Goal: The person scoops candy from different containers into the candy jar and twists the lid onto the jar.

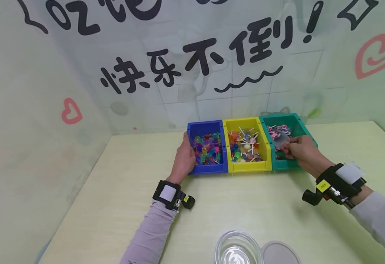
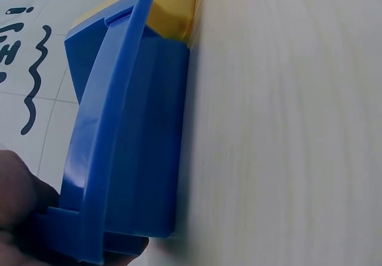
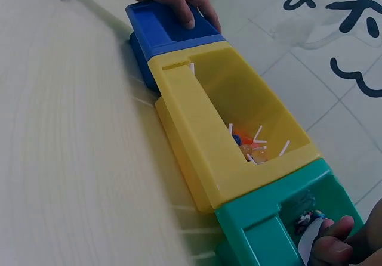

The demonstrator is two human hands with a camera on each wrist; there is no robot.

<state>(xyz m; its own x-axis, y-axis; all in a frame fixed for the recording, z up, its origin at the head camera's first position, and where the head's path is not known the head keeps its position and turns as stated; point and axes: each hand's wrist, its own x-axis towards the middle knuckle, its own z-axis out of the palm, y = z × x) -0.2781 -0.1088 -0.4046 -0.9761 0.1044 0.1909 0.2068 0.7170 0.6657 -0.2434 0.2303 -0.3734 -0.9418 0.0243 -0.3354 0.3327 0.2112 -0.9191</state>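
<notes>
Head view: right hand (image 1: 302,150) pinches a grey scoop (image 1: 280,140) inside the green bin (image 1: 286,166), by striped candies (image 1: 284,128); left hand (image 1: 184,159) grips the blue bin (image 1: 208,169) at its outer side. Scoop judged light, stiff, possibly slick; best held at its rear end.

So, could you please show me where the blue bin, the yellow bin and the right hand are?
Blue bin (image 2: 149,141): left wrist view, on its outer wall.
Yellow bin (image 1: 250,167): head view, on its front rim.
Right hand (image 1: 305,151): head view, on the back of the hand.
</notes>
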